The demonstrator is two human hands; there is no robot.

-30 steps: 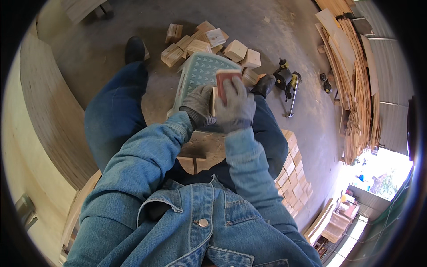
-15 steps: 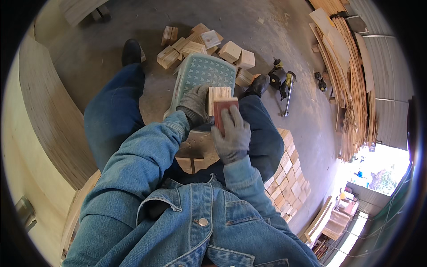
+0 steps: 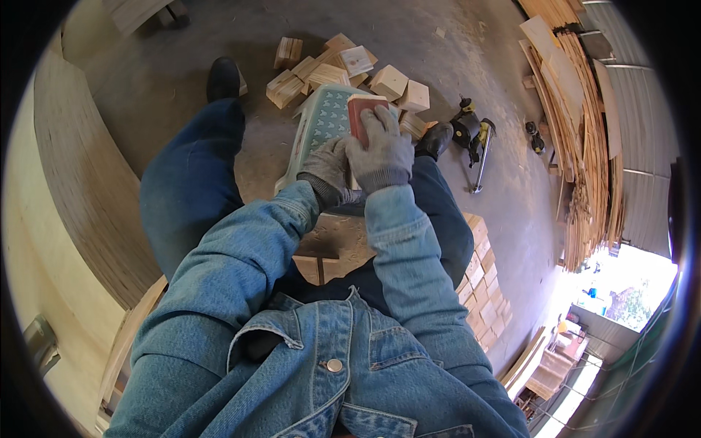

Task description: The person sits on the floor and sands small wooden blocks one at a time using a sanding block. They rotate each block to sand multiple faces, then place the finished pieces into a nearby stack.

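My right hand (image 3: 381, 150), in a grey glove, is closed over a reddish-brown sanding block (image 3: 358, 119), with its fingers on the block's top. Just left of it and touching it, my left hand (image 3: 327, 169), also gloved, grips a wooden block at its side. That wooden block is almost wholly hidden behind my right hand. Both hands are over a pale green plastic stool (image 3: 310, 135) with a raised pattern, between my knees.
Beyond the stool lies a loose heap of wooden blocks (image 3: 389, 82). Right of my right foot are cordless power tools (image 3: 467, 131). Stacked blocks (image 3: 482, 281) stand beside my right leg, and long boards (image 3: 577, 146) lean farther right. A curved plywood panel (image 3: 80, 175) is at left.
My right hand has slid the sanding block forward, away from me, so the hand now covers the wooden block that showed before. My left hand stays by the stool. The view has shifted slightly.
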